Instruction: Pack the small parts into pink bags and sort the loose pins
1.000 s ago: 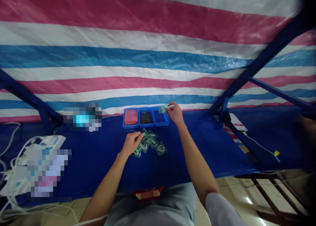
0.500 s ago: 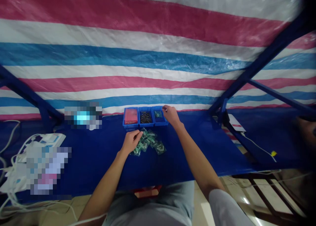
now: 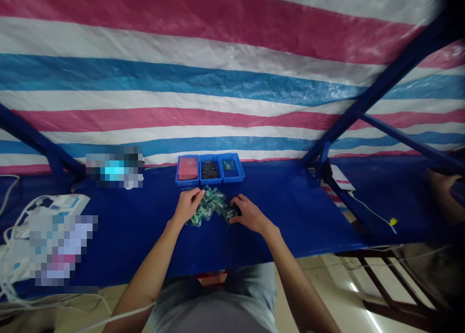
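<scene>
Small clear packets with pale green and white contents (image 3: 212, 202) lie in a loose pile on the blue tabletop. My left hand (image 3: 187, 206) rests at the pile's left edge, fingers curled and thumb against the index finger; what it pinches, if anything, is hidden. On the right side of the pile, my right hand (image 3: 249, 213) reaches over a single packet (image 3: 229, 213), with thumb and fingers apart around it. Behind the pile stand three joined blue bins: one with pink-red packets (image 3: 188, 168), one with dark screws (image 3: 209, 170), and one with a few small green packets (image 3: 228, 165).
White cables and a power strip (image 3: 78, 204) crowd the left of the table (image 3: 290, 212). A white power bank (image 3: 341, 178) with a cable lies at the right by a blue frame post (image 3: 321, 161). Another person's hand (image 3: 445, 187) shows at the far right.
My right hand has come away from the right bin, down and toward me, to the packet right of the pile. My left hand stays by the pile.
</scene>
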The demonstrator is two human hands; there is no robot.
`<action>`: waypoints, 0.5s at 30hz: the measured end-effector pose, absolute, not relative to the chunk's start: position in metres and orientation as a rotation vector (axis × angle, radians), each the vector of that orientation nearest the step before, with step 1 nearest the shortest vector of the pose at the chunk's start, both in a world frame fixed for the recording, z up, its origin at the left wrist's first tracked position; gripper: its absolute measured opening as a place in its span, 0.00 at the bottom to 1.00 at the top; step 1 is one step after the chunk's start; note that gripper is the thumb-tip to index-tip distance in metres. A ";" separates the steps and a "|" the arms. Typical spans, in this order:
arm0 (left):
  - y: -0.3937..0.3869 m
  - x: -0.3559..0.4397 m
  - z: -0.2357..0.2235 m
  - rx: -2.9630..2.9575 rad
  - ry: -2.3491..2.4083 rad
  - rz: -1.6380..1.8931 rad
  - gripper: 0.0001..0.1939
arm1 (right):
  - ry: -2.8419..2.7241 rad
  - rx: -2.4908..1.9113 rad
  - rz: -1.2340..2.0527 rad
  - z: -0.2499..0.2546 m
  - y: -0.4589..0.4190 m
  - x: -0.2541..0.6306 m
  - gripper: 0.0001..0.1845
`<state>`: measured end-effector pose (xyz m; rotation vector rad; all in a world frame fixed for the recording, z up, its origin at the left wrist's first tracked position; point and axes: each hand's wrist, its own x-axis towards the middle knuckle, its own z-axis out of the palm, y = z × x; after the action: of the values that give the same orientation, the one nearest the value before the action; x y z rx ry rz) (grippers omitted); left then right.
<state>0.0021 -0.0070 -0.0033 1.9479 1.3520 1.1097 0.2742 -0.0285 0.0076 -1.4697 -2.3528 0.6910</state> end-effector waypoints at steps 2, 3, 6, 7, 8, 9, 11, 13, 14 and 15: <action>-0.007 0.002 -0.003 1.935 1.349 1.117 0.23 | -2.335 -1.464 0.724 0.010 -0.026 0.276 0.20; -0.007 0.002 -0.003 1.931 1.347 1.120 0.22 | -2.320 -1.458 0.770 0.012 -0.024 0.277 0.18; -0.008 0.002 -0.001 1.910 1.332 1.111 0.21 | -2.227 -1.411 0.946 0.020 -0.018 0.275 0.14; -0.008 0.002 0.000 1.899 1.319 1.103 0.20 | -2.179 -1.374 0.985 0.022 -0.015 0.273 0.14; -0.008 0.002 0.000 1.887 1.300 1.094 0.18 | -2.127 -1.324 1.015 0.024 -0.012 0.268 0.14; -0.009 0.001 0.001 1.879 1.274 1.082 0.18 | -2.073 -1.271 1.047 0.026 -0.009 0.262 0.14; -0.009 0.000 0.002 1.880 1.215 1.057 0.17 | -1.949 -1.186 1.147 0.027 -0.001 0.247 0.15; -0.009 -0.001 0.002 1.898 1.170 1.042 0.17 | -1.852 -1.100 1.292 0.026 0.008 0.229 0.18; -0.009 -0.002 0.001 1.914 1.161 1.041 0.16 | -1.828 -1.034 1.363 0.025 0.012 0.221 0.19; -0.009 -0.002 0.000 1.934 1.164 1.046 0.16 | -1.811 -0.960 1.416 0.024 0.015 0.213 0.20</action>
<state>-0.0019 -0.0086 -0.0001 1.9342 1.1636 1.0456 0.2133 0.0148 0.0235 -0.9604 -1.8109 1.4161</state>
